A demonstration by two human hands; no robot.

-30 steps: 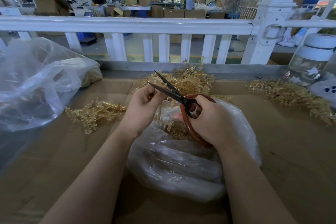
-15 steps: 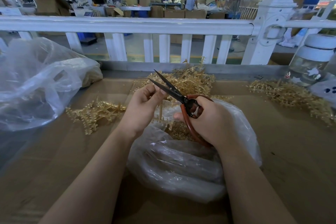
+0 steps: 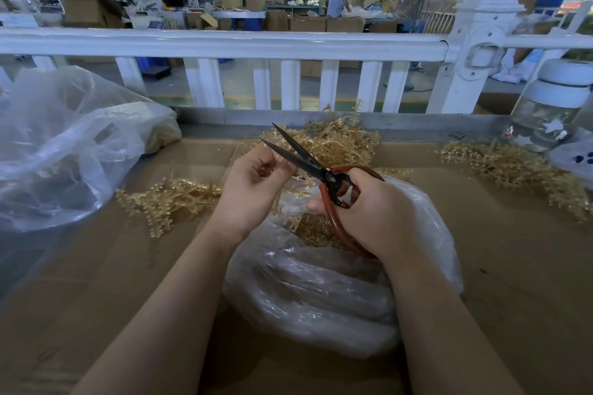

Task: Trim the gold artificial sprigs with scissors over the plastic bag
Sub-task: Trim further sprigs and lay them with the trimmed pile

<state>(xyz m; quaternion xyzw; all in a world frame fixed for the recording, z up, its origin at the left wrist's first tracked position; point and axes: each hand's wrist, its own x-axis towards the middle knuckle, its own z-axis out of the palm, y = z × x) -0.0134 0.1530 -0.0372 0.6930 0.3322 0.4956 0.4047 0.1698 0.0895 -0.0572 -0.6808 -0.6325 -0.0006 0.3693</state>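
My right hand [image 3: 372, 212] grips the red handles of the scissors [image 3: 305, 157], whose dark blades stand apart and point up and to the left. My left hand [image 3: 253, 186] pinches a gold sprig [image 3: 282, 202] right beside the blades; the sprig's stem hangs down below the fingers. Both hands hover above a clear plastic bag [image 3: 308, 292] that lies on the cardboard and holds gold trimmings [image 3: 314, 228]. Loose gold sprigs lie in a pile behind the hands [image 3: 340, 141], in another to the left [image 3: 167, 199] and in a third to the right [image 3: 513, 167].
A large clear plastic bag [image 3: 61, 144] bulges at the left. A glass jar with a white lid [image 3: 552, 112] stands at the far right. A white railing [image 3: 224, 45] runs along the table's far edge. Brown cardboard [image 3: 96, 282] covers the table.
Almost nothing differs: the scissors stay apart in my right hand, and my left hand has shifted its fingers slightly on the sprig at the blades.
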